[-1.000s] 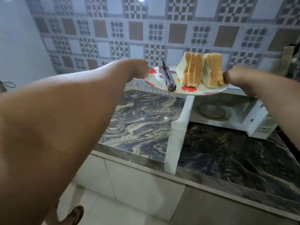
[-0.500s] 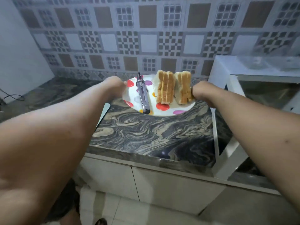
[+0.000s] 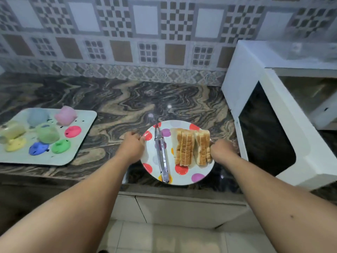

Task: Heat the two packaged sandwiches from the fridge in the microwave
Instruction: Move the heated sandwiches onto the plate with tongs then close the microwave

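Head view: both hands, left (image 3: pixel 132 148) and right (image 3: pixel 221 150), grip the plate (image 3: pixel 184 178) at the worktop (image 3: pixel 116 105) front edge, between tray (image 3: pixel 85 121) and open microwave door (image 3: pixel 284 143).

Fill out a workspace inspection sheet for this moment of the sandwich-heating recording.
Surface: dark marbled countertop, plate near its front edge.
Job's things: two sandwiches standing on edge side by side on a polka-dot plate; white microwave at right, its door swung open.
Clutter: metal tongs lying on the plate, left of the sandwiches; tray at left with pastel cups and coloured lids.
Grippers: left hand grips the plate's left rim; right hand grips its right rim.
Cables: nothing seen.
Surroundings: patterned tile wall behind; cabinet fronts and tiled floor below.
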